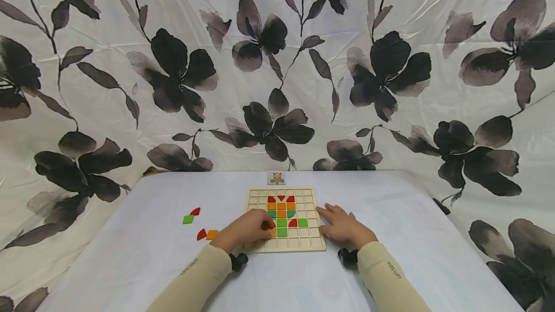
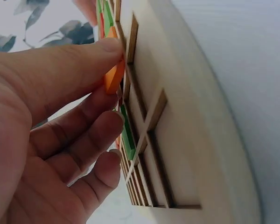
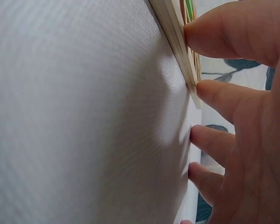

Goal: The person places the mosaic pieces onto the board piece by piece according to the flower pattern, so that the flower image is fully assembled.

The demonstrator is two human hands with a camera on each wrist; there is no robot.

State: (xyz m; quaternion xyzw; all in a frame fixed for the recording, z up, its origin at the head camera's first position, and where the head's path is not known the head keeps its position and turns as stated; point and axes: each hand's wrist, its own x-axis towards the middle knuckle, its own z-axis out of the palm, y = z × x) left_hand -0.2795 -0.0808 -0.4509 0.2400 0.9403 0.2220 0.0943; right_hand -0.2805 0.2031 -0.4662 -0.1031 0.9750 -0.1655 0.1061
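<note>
A pale wooden grid board [image 1: 303, 243] lies on the table, with red, orange and green tiles forming a pattern in its cells. Over the lower left part of that pattern, my left hand [image 1: 248, 227] pinches an orange tile [image 2: 114, 77] between thumb and index finger. The tile is tilted at a cell beside a green square tile [image 1: 282, 232]; the other left fingers are loosely bent over the board. On the opposite side, my right hand [image 1: 344, 227] has its fingers spread, with thumb and index fingertips [image 3: 204, 88] touching the board's right edge.
Left of the board lie loose tiles: a green square [image 1: 188, 219], a red quarter-circle [image 1: 196, 211], another red one [image 1: 201, 234] and an orange square [image 1: 212, 235]. Behind the board is a small pattern card [image 1: 276, 177]. A floral cloth [image 1: 269, 126] hangs beyond the white table [image 1: 147, 254].
</note>
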